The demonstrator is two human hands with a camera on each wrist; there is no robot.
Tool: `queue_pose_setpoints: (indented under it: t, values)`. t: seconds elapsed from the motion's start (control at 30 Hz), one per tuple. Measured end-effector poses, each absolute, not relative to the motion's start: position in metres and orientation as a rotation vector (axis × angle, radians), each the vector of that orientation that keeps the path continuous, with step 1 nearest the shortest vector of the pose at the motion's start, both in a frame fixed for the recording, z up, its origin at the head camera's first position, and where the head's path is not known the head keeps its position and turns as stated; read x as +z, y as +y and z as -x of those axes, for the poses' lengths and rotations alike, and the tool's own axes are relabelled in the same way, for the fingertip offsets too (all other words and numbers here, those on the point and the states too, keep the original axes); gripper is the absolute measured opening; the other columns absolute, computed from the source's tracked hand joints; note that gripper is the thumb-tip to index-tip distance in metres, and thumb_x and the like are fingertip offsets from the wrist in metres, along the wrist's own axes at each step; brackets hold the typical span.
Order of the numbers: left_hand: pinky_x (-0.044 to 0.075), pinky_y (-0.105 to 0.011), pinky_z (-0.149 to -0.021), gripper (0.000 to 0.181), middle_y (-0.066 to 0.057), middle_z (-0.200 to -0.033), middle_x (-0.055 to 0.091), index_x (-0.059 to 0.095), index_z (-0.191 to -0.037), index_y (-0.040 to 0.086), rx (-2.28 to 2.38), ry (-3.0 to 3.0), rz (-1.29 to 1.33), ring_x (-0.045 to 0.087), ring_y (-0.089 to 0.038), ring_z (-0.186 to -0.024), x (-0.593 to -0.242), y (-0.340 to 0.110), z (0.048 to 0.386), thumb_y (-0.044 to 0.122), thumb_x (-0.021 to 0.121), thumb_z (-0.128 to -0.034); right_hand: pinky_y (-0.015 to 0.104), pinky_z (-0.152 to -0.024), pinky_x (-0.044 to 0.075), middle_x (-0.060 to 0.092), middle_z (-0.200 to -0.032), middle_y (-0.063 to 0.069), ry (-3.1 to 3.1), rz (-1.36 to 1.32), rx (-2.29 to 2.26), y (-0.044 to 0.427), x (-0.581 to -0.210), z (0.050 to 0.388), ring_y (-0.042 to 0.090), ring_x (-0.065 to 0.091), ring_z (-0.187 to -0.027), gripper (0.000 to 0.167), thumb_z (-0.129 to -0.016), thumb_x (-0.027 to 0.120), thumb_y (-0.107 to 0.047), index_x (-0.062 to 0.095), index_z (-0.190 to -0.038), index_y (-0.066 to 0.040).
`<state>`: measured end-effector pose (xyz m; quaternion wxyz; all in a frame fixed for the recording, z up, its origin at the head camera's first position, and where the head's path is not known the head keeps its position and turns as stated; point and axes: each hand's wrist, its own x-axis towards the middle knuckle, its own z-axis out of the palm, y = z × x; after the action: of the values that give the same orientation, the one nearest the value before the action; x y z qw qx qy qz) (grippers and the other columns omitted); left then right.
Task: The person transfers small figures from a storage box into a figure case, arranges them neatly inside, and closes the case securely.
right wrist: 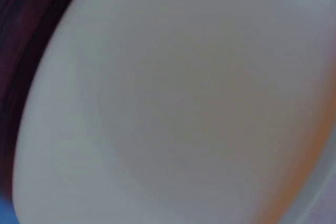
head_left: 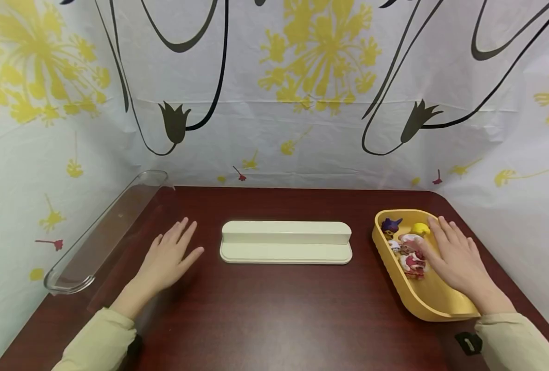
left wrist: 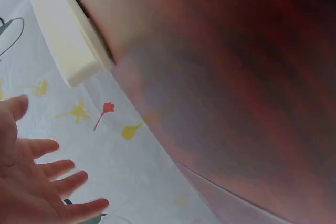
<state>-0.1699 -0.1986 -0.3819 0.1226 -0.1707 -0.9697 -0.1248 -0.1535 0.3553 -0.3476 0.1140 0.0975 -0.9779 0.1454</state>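
In the head view, the left hand (head_left: 164,258) is held with fingers spread, left of a cream stand (head_left: 285,252) with a raised back ledge; it holds nothing. The left wrist view shows that hand (left wrist: 31,182) with fingers apart and the end of the stand (left wrist: 71,35). The right hand (head_left: 460,260), fingers extended, is over the right side of a yellow tray (head_left: 406,293). Small figures (head_left: 412,260) in pink and white, a purple piece (head_left: 391,224) and a yellow piece (head_left: 420,229) lie in the tray. A pale blurred surface (right wrist: 173,98) fills most of the right wrist view.
A clear, long transparent tray (head_left: 112,232) lies along the left edge of the dark red table (head_left: 274,314). A patterned white curtain (head_left: 274,134) surrounds the back and sides. A small black object (head_left: 469,342) is beside the right sleeve.
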Motion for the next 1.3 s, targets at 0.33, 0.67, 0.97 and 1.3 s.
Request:
queue_pose_setpoints:
  t: [0.33,0.67,0.97,1.3]
  values:
    - [0.033,-0.044,-0.089,0.045,-0.01,-0.12,0.049,0.049,-0.124,0.006,-1.006,-2.641,0.704,0.043,-0.025,-0.112,-0.359,-0.196,0.197,0.023,0.061,-0.0842,0.057,-0.081,0.028,0.045,-0.116,0.03,-2.844,-0.429,0.583,0.367,-0.328,0.164,0.047,0.039,-0.103,0.044,-0.091,0.049,-0.024,0.045,-0.121,0.007]
    - [0.038,-0.041,-0.082,0.038,-0.007,-0.107,0.056,0.057,-0.116,0.007,-1.092,-2.715,0.72,0.049,-0.024,-0.097,-0.356,-0.183,0.219,0.025,0.063,-0.0824,0.026,-0.066,0.044,0.061,-0.091,-0.001,-3.105,-0.726,0.721,0.382,-0.309,0.186,0.002,0.053,-0.081,0.021,-0.086,0.058,-0.017,0.061,-0.102,-0.003]
    - [0.039,-0.042,-0.082,0.034,-0.007,-0.105,0.056,0.057,-0.114,0.007,-1.13,-2.774,0.757,0.049,-0.026,-0.096,-0.36,-0.175,0.233,0.018,0.063,-0.0827,0.04,-0.066,0.043,0.058,-0.101,0.014,-3.395,-0.751,1.134,0.385,-0.312,0.202,0.009,0.055,-0.085,0.031,-0.085,0.058,-0.016,0.054,-0.108,0.005]
    - [0.041,-0.042,-0.082,0.034,-0.013,-0.107,0.056,0.058,-0.111,0.005,-1.139,-2.898,0.747,0.051,-0.024,-0.096,-0.369,-0.177,0.254,0.02,0.065,-0.0812,0.043,-0.067,0.042,0.056,-0.098,0.014,-3.434,-0.797,1.239,0.389,-0.326,0.21,0.014,0.055,-0.083,0.031,-0.084,0.058,-0.01,0.053,-0.108,0.009]
